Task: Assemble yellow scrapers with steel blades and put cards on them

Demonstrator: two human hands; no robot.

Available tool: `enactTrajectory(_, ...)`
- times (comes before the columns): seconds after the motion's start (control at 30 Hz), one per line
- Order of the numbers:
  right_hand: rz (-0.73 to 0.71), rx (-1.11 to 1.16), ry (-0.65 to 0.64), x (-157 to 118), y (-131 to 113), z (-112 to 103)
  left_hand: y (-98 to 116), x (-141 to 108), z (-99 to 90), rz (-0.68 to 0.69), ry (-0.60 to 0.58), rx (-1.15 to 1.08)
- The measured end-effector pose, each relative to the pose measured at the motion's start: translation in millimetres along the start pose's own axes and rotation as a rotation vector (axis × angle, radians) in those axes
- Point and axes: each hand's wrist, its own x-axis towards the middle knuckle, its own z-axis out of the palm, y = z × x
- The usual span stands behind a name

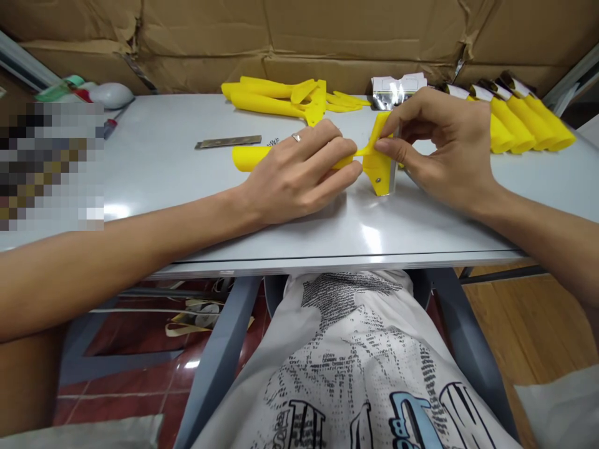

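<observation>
My left hand (304,171) wears a ring and is wrapped over the handle of a yellow tool (248,158) lying on the grey table (163,143). The tool's wide flat head (377,174) points right, with a small screw in it. My right hand (433,140) pinches that head at its upper part, thumb and forefinger together. A clear or silvery strip (393,168) runs along the head's right edge, partly behind my right fingers.
Behind my hands lie more yellow tools (269,103) and a silvery packet (397,90). Several packaged yellow pieces (533,121) stand at the right. A metal strip (228,142) and a screwdriver (110,128) are on the left. Cardboard (318,37) lines the back.
</observation>
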Motion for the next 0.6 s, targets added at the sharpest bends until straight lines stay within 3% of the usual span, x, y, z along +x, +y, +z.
enactTrajectory(0.2,-0.083,-0.123,0.022,1.3,-0.3,0.5,1.2,0.1,0.3,-0.05,0.027,0.0)
enactTrajectory(0.47,0.047,0.006,0.231,7.6,-7.1,-2.8,-2.2,-3.2,5.0,-0.061,0.057,0.017)
enactTrajectory(0.6,0.172,0.269,0.146,17.4,-3.8,-4.9,-3.2,-3.9,2.7,-0.058,0.053,-0.001)
